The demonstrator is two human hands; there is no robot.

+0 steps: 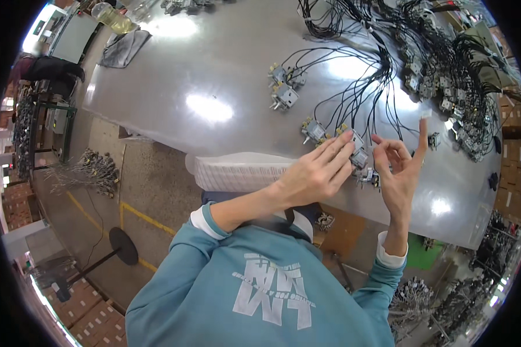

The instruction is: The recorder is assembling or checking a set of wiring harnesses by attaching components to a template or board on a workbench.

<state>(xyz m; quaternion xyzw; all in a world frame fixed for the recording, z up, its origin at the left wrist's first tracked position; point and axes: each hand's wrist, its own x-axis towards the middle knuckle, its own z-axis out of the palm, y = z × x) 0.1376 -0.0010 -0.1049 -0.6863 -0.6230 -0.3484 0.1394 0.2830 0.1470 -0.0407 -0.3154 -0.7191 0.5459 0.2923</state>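
Observation:
My left hand [318,170] has its fingers closed on a small boxy metal part [359,153] with black wires running from it, near the front edge of the metal table [156,98]. To the right, my right hand [400,179] is raised with its index finger stretched up and the other fingers bent apart. A small white label [425,114] clings to that index fingertip. Beside my left fingers lies a similar wired metal part [314,131], and another one [366,177] sits just below the held part. Farther back rest more wired parts [285,94].
Bundles of black cables [382,52] and many metal parts [451,104] cover the table's right side. A grey cloth [124,49] and a bottle of yellowish liquid [113,18] stand at the far left. A white padded wrap [240,170] lies along the front edge.

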